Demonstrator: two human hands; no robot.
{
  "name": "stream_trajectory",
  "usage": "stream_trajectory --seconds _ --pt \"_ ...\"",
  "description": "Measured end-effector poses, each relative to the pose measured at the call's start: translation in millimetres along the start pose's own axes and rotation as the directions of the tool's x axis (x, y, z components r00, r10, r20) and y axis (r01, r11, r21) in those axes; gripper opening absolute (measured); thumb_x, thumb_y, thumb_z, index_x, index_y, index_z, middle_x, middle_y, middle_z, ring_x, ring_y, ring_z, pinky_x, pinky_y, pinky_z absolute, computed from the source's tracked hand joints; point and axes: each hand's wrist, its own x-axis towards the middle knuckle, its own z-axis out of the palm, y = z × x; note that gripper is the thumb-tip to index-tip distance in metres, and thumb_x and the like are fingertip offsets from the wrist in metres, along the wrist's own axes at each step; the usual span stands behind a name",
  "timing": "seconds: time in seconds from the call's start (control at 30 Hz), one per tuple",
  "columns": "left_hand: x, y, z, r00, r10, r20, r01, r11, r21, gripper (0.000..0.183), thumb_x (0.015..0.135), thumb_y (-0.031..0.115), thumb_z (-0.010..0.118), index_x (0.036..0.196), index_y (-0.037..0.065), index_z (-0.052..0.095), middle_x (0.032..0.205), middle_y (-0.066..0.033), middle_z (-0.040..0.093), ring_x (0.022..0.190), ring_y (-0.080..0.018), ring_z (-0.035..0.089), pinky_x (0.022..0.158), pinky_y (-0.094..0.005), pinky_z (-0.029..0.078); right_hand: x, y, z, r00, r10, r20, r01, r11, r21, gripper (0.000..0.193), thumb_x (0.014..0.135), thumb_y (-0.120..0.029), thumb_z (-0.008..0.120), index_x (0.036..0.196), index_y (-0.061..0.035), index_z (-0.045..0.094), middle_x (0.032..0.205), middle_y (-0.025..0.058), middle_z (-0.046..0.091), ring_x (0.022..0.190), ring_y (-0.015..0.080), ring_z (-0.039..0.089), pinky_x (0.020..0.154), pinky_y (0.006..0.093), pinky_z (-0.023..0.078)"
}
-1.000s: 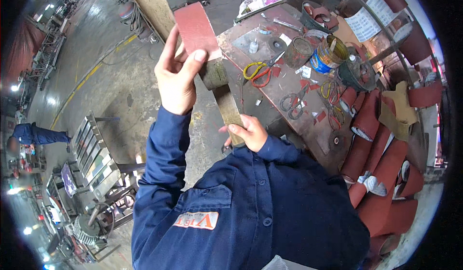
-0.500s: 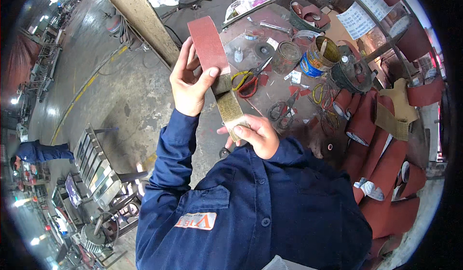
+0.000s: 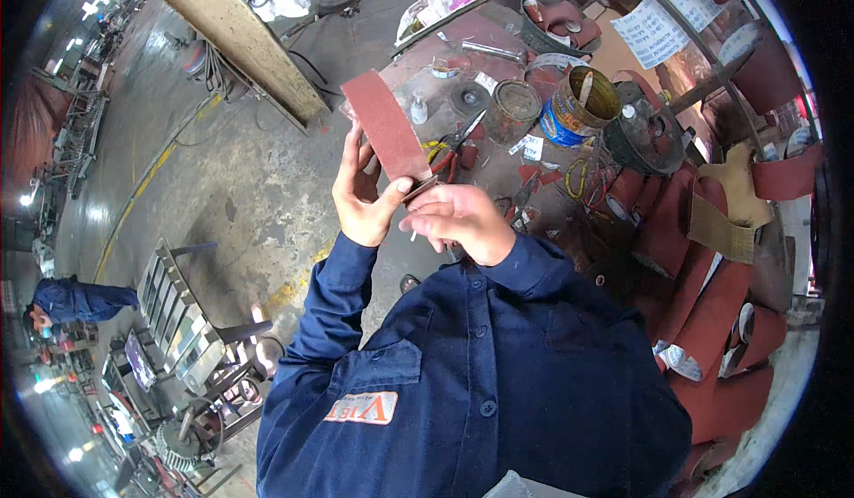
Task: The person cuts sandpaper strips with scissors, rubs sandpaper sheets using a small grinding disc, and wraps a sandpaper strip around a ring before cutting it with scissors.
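A reddish-brown sandpaper strip (image 3: 389,124) slants up from my left hand (image 3: 366,202), which pinches its lower part between thumb and fingers. Beside it, my right hand (image 3: 464,219) is closed, its fingers at the strip's lower end. That end is seen nearly edge-on and partly hidden by the right fingers. A small pale sliver shows below those fingertips; I cannot make out what it is. Just beyond the strip, on the worktable (image 3: 498,167), lie scissors (image 3: 458,145) with yellow and red handles. A small clear bottle (image 3: 418,109) stands near the strip's edge.
An open tin (image 3: 569,124) with a stick in it stands beside a dark can (image 3: 514,106). Sandpaper rolls (image 3: 703,311) are piled at the right. A steel beam (image 3: 236,40) rises at the upper left. Farther left are a slatted metal rack (image 3: 182,298) and another person (image 3: 84,302).
The strip's lower, tan-backed part has swung edge-on. My right hand has come up against my left hand, which has moved slightly right and down.
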Motion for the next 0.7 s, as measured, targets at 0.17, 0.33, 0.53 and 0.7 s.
stream_trajectory --seconds 0.17,0.33,0.53,0.7 --pt "-7 -10 12 0.989 -0.120 -0.084 0.116 0.992 -0.052 0.087 0.077 0.004 0.073 0.147 0.001 0.021 0.145 -0.0191 0.036 0.132 -0.0290 0.039 0.107 -0.0439 0.035 10 20 -19 0.964 -0.176 -0.197 0.057 0.867 -0.494 0.039 0.092 -0.036 0.059 0.078 -0.0007 0.068 0.052 0.0046 0.057 0.051 0.0110 0.057 0.050 0.0287 0.042" --pt "-19 -32 8 0.965 -0.229 -0.125 0.190 0.945 -0.267 0.089 0.076 0.003 0.071 0.148 0.004 0.019 0.149 -0.0182 0.030 0.133 -0.0290 0.037 0.107 -0.0456 0.035 9 13 -27 0.953 -0.226 -0.201 0.038 0.748 -0.662 0.039 0.092 -0.034 0.059 0.075 -0.0006 0.068 0.056 0.0082 0.059 0.052 0.0129 0.056 0.050 0.0304 0.042" --pt "-35 -38 12 0.994 -0.094 0.062 0.098 0.994 -0.049 0.141 0.045 0.023 0.095 0.150 0.008 0.002 0.150 -0.0175 0.025 0.135 -0.0295 0.034 0.107 -0.0456 0.036 9 23 -35 0.955 -0.249 -0.159 0.083 0.742 -0.665 0.043 0.091 -0.039 0.058 0.071 -0.0023 0.069 0.056 0.0137 0.059 0.051 0.0213 0.060 0.051 0.0352 0.043" --pt "-39 -35 2 0.984 -0.156 0.091 0.130 0.961 0.244 0.142 0.044 0.018 0.095 0.150 0.007 0.000 0.148 -0.0209 0.029 0.137 -0.0315 0.032 0.107 -0.0501 0.036 4 28 -40 0.992 -0.036 -0.122 -0.037 0.837 -0.546 0.045 0.093 -0.036 0.057 0.067 -0.0009 0.064 0.052 0.0018 0.054 0.049 0.0074 0.047 0.047 0.0283 0.037"
